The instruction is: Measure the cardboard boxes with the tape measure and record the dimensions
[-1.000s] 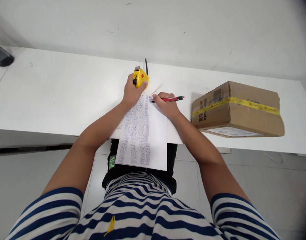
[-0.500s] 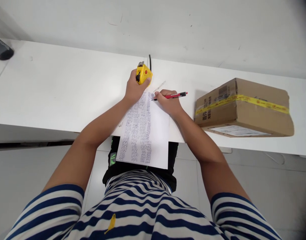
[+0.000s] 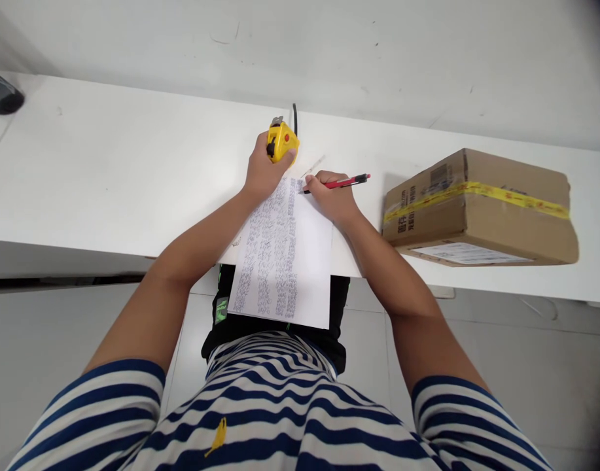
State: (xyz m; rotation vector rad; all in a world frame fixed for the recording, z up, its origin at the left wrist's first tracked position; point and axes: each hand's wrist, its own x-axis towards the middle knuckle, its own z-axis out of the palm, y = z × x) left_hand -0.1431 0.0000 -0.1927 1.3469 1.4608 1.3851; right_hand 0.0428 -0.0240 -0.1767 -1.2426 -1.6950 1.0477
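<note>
My left hand (image 3: 267, 167) is closed around a yellow tape measure (image 3: 282, 141) with a red button and a black strap, above the top edge of the paper. In my right hand (image 3: 334, 196) a red and black pen (image 3: 339, 184) is pinched, its tip at the upper part of the sheet. The white paper (image 3: 312, 281) carries dense columns of blue handwriting on its left and middle; its right side is blank. The sheet's lower end hangs past the table's front edge, over my lap.
A taped cardboard box (image 3: 515, 222) with a yellow band stands to the right on the white table (image 3: 108, 170). A dark object (image 3: 2, 91) sits at the far left. The wall (image 3: 300, 52) rises behind the table. A thin mark or strip (image 3: 314, 165) lies just above my right hand.
The view has shifted very slightly. My right hand and the pen have moved a little at the writing; my left hand still holds the tape measure in the same place.
</note>
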